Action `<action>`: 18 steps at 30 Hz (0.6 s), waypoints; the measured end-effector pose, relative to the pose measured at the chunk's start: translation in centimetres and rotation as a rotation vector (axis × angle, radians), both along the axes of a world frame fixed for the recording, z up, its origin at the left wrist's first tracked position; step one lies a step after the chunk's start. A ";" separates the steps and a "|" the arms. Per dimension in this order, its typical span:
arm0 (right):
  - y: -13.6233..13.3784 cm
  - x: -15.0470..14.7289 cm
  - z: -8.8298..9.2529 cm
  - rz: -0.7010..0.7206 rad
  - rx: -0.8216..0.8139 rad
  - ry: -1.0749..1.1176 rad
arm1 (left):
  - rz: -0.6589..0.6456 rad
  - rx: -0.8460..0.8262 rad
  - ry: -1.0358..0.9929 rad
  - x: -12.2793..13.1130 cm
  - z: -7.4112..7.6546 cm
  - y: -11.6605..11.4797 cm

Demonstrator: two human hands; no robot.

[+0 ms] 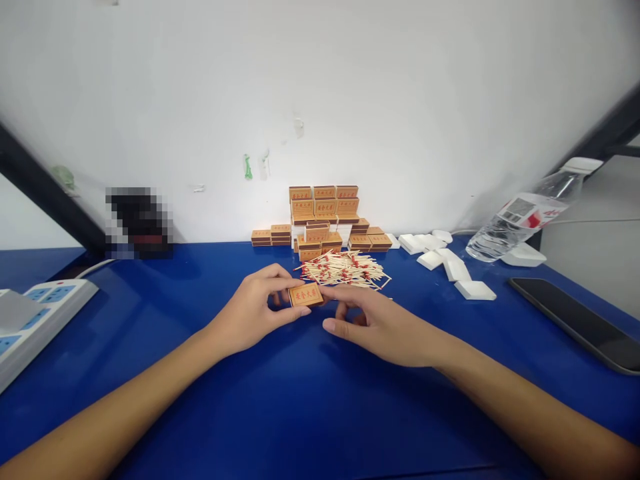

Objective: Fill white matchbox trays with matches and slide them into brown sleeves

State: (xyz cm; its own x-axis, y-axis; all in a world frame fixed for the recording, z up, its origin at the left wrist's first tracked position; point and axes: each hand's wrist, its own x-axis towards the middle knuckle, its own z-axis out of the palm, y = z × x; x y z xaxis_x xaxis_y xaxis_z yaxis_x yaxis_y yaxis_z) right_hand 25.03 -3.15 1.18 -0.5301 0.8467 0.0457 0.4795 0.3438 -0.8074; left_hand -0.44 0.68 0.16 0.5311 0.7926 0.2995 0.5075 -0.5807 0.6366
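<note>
- Nearest me, bare blue counter (300,413) stretches between the two forearms.
- My left grip (257,303) is clamped on a matchbox (307,295), thumb on the near side and fingers behind, around its left part.
- My right grip (387,320) has thumb and index apart; the index tip appears to touch the box's right end.
- The risk I see: with the hold mostly at the left, a hard push on the right end could swivel the box out of the pinch or slide its inner tray.
- The box sits midway between the hands, apparently just above the counter. Its printed face points up and toward me, characters upright; its long axis runs left to right, the right end slightly farther away.
- Just beyond lies a loose heap of matches (345,269), heads pointing various ways; a careless knuckle could scatter it.
- Right of the heap, white trays (455,265) lie loosely, near a tilted bottle (525,210).
- Farthest, stacked matchboxes (325,210) stand before the wall (350,87); they look unglued, so a bump at the base could topple the upper rows.
</note>
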 end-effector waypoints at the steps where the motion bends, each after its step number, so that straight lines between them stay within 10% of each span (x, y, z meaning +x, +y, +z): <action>1: -0.1 0.1 -0.2 0.009 0.009 -0.004 | 0.004 0.009 0.004 0.0 0.1 0.0; 18: 0.2 -0.9 -1.0 -0.114 0.069 -0.045 | -0.005 0.089 0.021 -0.2 0.1 0.4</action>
